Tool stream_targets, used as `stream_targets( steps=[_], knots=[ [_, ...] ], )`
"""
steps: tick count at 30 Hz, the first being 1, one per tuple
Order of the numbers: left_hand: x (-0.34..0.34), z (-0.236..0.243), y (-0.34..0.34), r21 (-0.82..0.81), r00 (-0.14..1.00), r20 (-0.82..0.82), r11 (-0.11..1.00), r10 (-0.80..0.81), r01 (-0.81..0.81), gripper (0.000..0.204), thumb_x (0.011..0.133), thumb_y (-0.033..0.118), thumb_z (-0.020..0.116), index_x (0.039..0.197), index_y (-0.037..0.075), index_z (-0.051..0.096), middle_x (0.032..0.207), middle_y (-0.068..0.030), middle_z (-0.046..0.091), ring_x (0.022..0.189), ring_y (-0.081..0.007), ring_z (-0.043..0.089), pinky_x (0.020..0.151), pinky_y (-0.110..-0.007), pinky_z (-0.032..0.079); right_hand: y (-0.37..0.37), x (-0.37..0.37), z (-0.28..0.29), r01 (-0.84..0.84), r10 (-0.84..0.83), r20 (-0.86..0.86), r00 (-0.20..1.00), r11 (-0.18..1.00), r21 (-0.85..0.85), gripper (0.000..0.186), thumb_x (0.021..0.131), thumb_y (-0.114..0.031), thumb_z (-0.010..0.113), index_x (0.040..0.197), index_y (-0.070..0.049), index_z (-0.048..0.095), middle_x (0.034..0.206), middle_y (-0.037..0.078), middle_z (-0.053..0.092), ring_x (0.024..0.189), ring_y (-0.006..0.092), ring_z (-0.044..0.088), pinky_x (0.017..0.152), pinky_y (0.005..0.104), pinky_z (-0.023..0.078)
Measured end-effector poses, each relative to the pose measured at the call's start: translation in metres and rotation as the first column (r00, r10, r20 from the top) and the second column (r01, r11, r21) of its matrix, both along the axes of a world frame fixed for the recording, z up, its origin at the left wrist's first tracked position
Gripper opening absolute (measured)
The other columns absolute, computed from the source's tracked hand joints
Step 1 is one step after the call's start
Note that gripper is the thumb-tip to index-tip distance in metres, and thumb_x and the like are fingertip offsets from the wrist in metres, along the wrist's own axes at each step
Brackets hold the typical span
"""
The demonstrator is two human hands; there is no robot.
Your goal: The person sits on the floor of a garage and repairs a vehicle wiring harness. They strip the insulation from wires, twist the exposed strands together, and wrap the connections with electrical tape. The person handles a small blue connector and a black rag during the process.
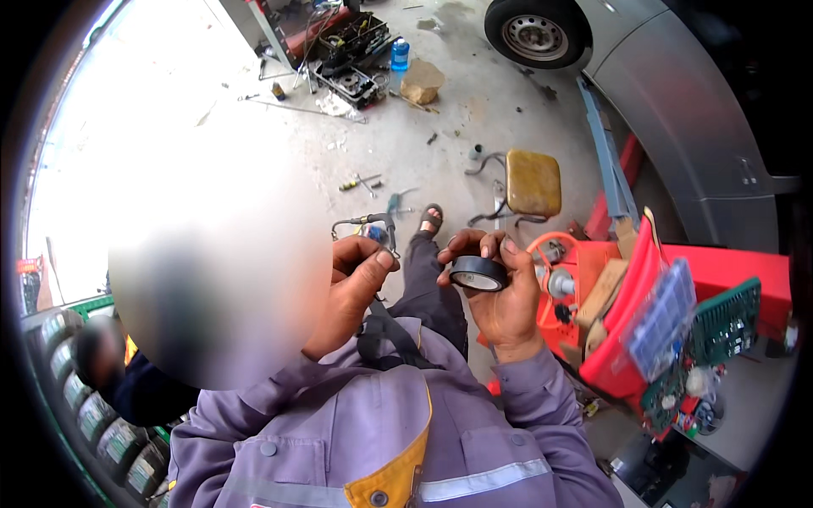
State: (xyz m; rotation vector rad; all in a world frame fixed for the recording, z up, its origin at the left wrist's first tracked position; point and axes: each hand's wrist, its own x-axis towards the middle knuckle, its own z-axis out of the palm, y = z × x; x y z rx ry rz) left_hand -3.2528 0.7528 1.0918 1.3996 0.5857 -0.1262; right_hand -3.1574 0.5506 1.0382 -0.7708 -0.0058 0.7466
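My left hand pinches a thin black wire between thumb and forefinger. A thicker, dark-wrapped stretch of this wire bends away above the fingers, and its far end curves down to the left. My right hand curls around a roll of black electrical tape, its pale core facing up toward me. The two hands are held apart in front of my chest. Whether a strip of tape runs between them cannot be made out.
A stool with a yellow-brown seat stands ahead right, near a grey vehicle. A red cart with plastic cases is at my right. Tools and engine parts lie ahead. Tyres and a partly blurred person are left.
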Motion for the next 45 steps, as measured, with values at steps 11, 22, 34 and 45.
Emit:
stream_targets(
  steps=[11,22,34,45],
  knots=[
    [0.322,0.027,0.029,-0.297,0.996,0.038,0.953,0.075,-0.061,0.027,0.099,0.017,0.064,0.118,-0.002,0.062,0.094,-0.0036,0.066,0.080,-0.0083,0.061,0.068,-0.022,0.048,0.056,0.307,0.027,0.059,-0.002,-0.272,0.962,0.978,0.201,0.049,0.108,-0.043,0.034,0.132,-0.005,0.052,0.135,0.020,0.057,0.124,0.0371,0.057,0.101,0.0507,0.050],
    [0.595,0.010,0.078,-0.241,0.888,0.456,0.951,-0.064,0.192,0.027,0.093,0.001,0.068,0.116,-0.002,0.056,0.107,-0.0075,0.066,0.100,-0.0154,0.065,0.085,-0.028,0.052,0.112,0.541,0.059,0.327,-0.330,-0.015,0.944,0.939,-0.108,0.044,0.107,-0.041,0.042,0.131,-0.006,0.048,0.125,0.017,0.060,0.109,0.0319,0.065,0.092,0.0464,0.056],
    [0.819,0.015,0.201,-0.519,0.822,0.510,0.672,-0.252,0.528,0.041,0.093,-0.003,0.066,0.129,0.000,0.047,0.108,-0.0088,0.058,0.091,-0.0186,0.064,0.080,-0.032,0.057,0.241,0.741,0.092,0.306,-0.316,0.054,0.947,0.840,-0.448,0.066,0.097,-0.069,0.042,0.110,-0.005,0.050,0.098,0.010,0.063,0.068,0.0155,0.061,0.049,0.0270,0.044],
    [0.921,0.019,0.258,-0.418,0.931,0.338,0.864,-0.140,0.281,0.019,0.101,0.018,0.060,0.110,0.001,0.060,0.098,-0.0099,0.069,0.072,-0.0093,0.057,0.064,-0.022,0.045,0.262,0.855,0.083,0.167,-0.096,0.269,0.958,0.952,-0.257,0.035,0.104,-0.035,0.049,0.112,-0.001,0.054,0.111,0.013,0.062,0.087,0.0218,0.066,0.068,0.0306,0.053]
  ],
)
